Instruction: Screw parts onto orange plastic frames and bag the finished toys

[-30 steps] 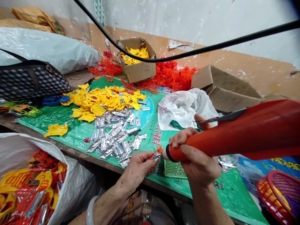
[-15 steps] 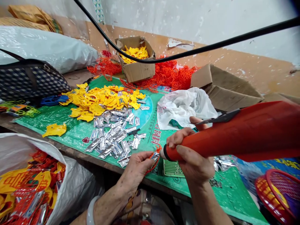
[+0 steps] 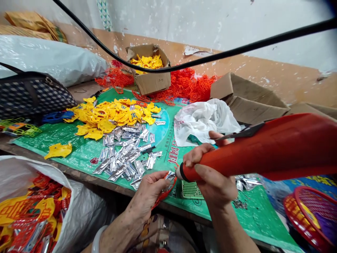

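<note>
My right hand (image 3: 214, 172) is wrapped round a red electric screwdriver (image 3: 237, 154), its body running off to the right. The driver's tip meets a metal plate (image 3: 171, 173) lying on an orange plastic piece (image 3: 164, 195). My left hand (image 3: 150, 189) pinches that piece between thumb and fingers, just over the table's front edge. Beyond my left hand lies a heap of shiny metal plates (image 3: 131, 149). Yellow plastic pieces (image 3: 110, 112) are piled behind them. Below the driver sits a small green perforated tray (image 3: 193, 190), partly hidden by my right hand.
An open white sack (image 3: 86, 200) of orange and yellow pieces stands at lower left. A carton (image 3: 155, 82) of yellow pieces, orange netting (image 3: 195, 84) and a white cloth (image 3: 205, 119) lie behind. Red baskets (image 3: 300, 214) stand at right. A black cable (image 3: 210, 58) crosses above.
The orange piece has tilted in my left hand and now hangs lower towards me, with the driver tip still at its plate. The whole view has shifted slightly.
</note>
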Demonstrator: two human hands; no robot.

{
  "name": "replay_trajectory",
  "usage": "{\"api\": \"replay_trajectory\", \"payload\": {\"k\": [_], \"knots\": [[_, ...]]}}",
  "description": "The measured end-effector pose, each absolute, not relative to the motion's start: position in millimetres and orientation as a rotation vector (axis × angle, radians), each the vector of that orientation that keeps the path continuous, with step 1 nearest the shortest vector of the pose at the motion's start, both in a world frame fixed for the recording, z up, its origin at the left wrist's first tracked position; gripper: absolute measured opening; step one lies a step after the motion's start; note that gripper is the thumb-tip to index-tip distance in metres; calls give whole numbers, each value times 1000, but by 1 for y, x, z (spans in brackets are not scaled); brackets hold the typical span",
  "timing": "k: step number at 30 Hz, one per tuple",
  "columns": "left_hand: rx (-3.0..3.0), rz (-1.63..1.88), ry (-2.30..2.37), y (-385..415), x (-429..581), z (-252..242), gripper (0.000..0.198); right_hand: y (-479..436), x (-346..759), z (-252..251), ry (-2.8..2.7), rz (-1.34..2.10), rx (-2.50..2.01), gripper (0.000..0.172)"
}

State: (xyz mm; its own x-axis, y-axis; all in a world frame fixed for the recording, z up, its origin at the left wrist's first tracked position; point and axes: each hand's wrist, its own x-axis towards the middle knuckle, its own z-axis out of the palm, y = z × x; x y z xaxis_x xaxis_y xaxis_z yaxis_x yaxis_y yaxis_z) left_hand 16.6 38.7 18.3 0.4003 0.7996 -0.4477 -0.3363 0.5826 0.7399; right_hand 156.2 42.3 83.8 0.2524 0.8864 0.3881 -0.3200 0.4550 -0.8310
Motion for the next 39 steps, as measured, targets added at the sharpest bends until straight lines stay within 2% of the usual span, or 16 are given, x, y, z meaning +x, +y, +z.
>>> {"api": "replay_trajectory", "payload": {"k": [4,8,10,17,27,39], "knots": [[634,805,935,44,12,18,24,50,173,86,-965,781,-713,59],[713,811,1002,48,10,14,30,64,189,61,-976,654,-918,22],[773,799,1003,49,11,14,34,69,193,46,-970,636,-1003,12],[831,786,975,49,10,19,27,72,190,31,-978,674,-1039,10],[940,717,1058,51,7,15,37,72,190,29,-962,697,-1087,13],[951,735,1057,50,4,9,29,66,188,39,-1042,709,-1090,7]]}}
